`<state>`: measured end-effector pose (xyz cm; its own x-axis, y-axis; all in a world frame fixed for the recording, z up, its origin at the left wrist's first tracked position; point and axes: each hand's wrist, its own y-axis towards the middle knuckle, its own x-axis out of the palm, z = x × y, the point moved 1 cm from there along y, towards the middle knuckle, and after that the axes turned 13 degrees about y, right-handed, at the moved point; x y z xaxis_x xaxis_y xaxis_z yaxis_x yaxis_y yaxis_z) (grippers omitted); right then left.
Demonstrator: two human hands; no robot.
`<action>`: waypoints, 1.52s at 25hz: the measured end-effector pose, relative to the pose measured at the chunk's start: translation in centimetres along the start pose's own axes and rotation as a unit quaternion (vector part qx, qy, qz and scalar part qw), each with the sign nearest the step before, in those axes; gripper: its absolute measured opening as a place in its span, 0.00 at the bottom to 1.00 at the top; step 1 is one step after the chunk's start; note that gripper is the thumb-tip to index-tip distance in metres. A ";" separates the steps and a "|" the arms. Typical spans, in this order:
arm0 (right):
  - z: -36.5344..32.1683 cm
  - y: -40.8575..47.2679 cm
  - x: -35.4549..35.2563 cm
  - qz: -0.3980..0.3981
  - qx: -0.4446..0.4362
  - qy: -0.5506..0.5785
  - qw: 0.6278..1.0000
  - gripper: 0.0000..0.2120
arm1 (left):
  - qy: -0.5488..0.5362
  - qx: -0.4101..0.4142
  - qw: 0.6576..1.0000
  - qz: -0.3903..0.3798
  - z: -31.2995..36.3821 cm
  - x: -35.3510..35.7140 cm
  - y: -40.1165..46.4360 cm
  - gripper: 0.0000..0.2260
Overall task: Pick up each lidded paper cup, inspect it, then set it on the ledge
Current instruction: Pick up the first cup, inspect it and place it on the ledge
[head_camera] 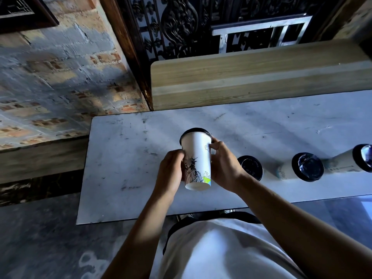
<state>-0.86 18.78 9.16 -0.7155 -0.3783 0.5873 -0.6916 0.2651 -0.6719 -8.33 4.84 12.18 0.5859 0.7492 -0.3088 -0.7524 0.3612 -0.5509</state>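
Turning the printed paper cup (196, 160) slowly, lid kept level, would let every side be checked without spilling. Both grips are clamped on its wall: left hand (171, 174) low, right hand (222, 166) higher. The cup hangs above the worktop (124, 158) middle, three lidded cups (308, 167) waiting along the right edge.
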 end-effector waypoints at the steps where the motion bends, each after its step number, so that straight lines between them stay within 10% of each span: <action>1: 0.0 0.0 0.0 0.000 0.008 -0.004 1.000 0.28 | -0.020 0.010 1.000 0.015 0.2 0.0 -0.3 0.08; 9: -0.4 -1.6 0.2 -0.099 -0.006 -0.036 0.994 0.19 | -0.007 0.215 0.975 0.064 -0.3 -0.6 -1.0 0.30; 26: -0.9 -1.1 -0.8 -0.091 -0.046 -0.129 0.986 0.22 | -0.120 0.144 0.977 0.099 -0.1 -1.1 -0.9 0.02; 38: -1.4 -1.7 0.0 -0.123 -0.011 -0.110 0.986 0.25 | -0.056 0.263 0.959 0.084 -0.7 -2.1 -0.7 0.26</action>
<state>0.17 19.58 10.93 -0.4884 -0.6169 0.6171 -0.8453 0.1591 -0.5100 -8.83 2.58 12.67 0.4293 0.8655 -0.2582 -0.8984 0.4387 -0.0233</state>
